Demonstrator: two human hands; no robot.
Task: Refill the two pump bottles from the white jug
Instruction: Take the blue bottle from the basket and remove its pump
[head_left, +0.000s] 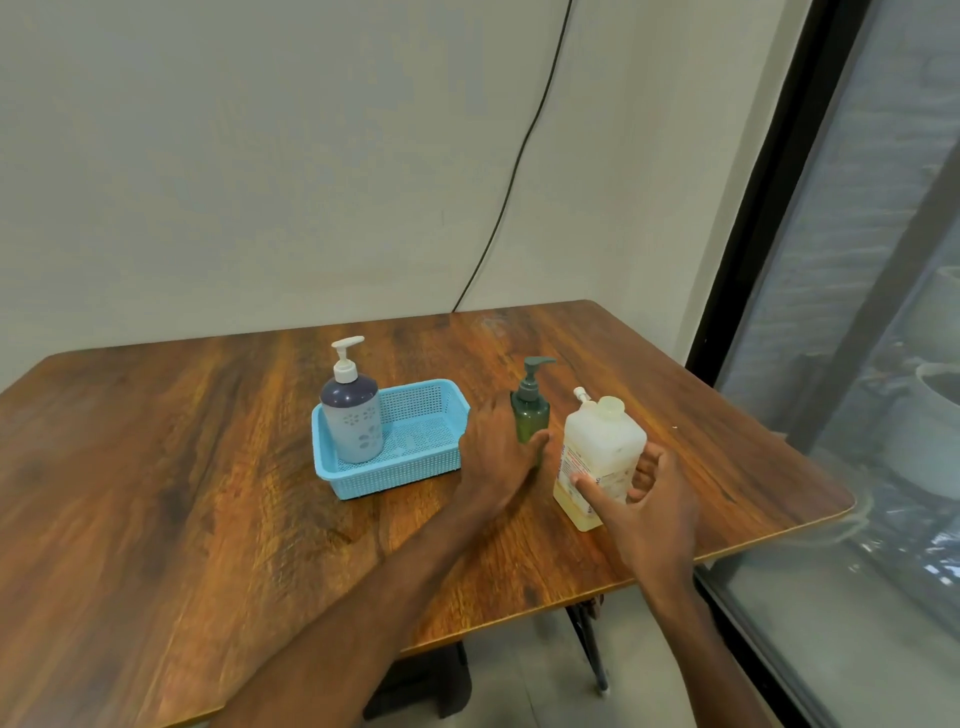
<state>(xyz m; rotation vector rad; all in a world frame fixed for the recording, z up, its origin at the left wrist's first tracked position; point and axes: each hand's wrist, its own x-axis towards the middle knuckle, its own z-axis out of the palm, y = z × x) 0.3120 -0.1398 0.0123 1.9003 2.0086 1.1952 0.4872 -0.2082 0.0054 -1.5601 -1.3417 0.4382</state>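
Translucent squarish white jug (602, 447) gripped by right hand (655, 512).

Soft, even daylight comes from the window (883, 415) on the right, laying a pale sheen on the far edge of the table (208, 467) and faint shadows under the arms. The table's edges bow with the wide lens. The left hand (498, 457) is slightly blurred; the right hand (654, 509) and white jug (597, 447) are sharp.

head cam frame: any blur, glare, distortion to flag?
Head view: wide-angle bend in the window frame and table edge; soft even light, faint shadows; left hand at the green bottle slightly blurred; right hand gripping the white jug sharper; window glass murky.
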